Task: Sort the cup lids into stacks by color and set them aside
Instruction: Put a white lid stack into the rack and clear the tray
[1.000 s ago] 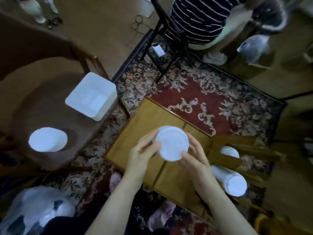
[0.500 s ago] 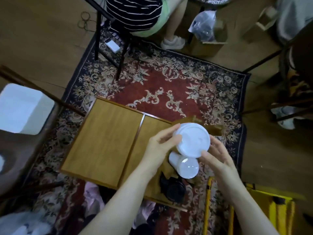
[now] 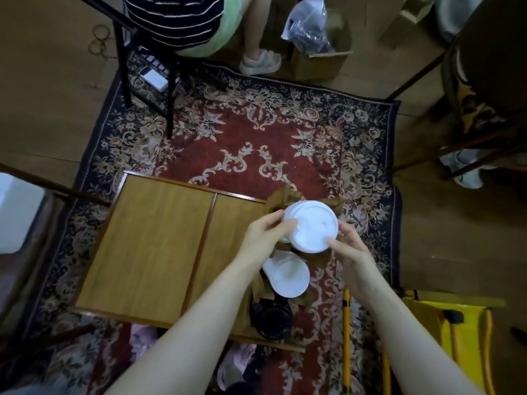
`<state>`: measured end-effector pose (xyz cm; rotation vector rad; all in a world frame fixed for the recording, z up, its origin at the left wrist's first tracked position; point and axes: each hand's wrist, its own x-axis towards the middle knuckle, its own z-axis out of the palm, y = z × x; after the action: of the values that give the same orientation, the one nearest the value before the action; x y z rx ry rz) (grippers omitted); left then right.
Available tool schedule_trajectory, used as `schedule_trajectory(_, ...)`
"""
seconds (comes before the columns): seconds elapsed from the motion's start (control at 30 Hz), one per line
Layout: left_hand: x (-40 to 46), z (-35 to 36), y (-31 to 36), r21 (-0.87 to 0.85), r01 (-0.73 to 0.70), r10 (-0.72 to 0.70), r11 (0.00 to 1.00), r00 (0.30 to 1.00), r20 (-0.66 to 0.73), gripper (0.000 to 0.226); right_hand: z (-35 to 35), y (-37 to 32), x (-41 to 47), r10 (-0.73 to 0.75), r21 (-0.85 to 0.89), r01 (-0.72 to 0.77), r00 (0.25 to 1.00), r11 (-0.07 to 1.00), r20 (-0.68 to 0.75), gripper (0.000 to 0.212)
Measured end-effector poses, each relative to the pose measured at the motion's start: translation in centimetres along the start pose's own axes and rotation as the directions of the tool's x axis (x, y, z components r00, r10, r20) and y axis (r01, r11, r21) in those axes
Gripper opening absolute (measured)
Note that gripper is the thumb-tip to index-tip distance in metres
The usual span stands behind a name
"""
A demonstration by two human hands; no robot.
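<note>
A short stack of white cup lids (image 3: pixel 312 225) is held between both hands above the right end of a low wooden table (image 3: pixel 148 246). My left hand (image 3: pixel 263 235) pinches its left rim and my right hand (image 3: pixel 352 252) grips its lower right rim. Below them a sleeve of white lids (image 3: pixel 288 273) lies on its side on brown paper wrapping (image 3: pixel 281 199). A stack of black lids (image 3: pixel 272 319) rests at the table's near right edge.
The table stands on a red patterned rug (image 3: pixel 256 138). A seated person in a striped top (image 3: pixel 176 21) is on a black chair at the back. A white box (image 3: pixel 17 209) sits on a chair at the left. A yellow container (image 3: pixel 445 337) is at the lower right.
The view swung to the right, so the chair with the white box and lid pile slid out at the left. Both hands carried the white lids to the table's right end.
</note>
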<state>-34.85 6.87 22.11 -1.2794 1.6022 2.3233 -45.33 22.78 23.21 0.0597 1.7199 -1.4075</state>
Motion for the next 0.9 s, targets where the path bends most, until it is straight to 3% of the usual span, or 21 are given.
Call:
schedule_trajectory(0.33,4.2,0.0,-1.7,0.028,0.156,-0.155,0.987,0.987,-0.031,0.055,0.2,2.9,5.9,0.165,0.047,-0.164,0.986,0.985,-0.007,0.085)
schedule_trajectory(0.6,5.7,-0.1,-3.8,0.078,0.207,-0.201,0.975,0.977,-0.07,0.046,-0.2,4.3,7.2,0.176,-0.089,-0.176,0.984,0.98,-0.014,0.052)
schedule_trajectory(0.9,4.4,-0.5,-3.3,0.092,0.135,-0.127,0.987,0.988,-0.086,0.045,-0.2,2.9,4.7,0.078,-0.195,-0.074,0.997,0.978,0.013,0.044)
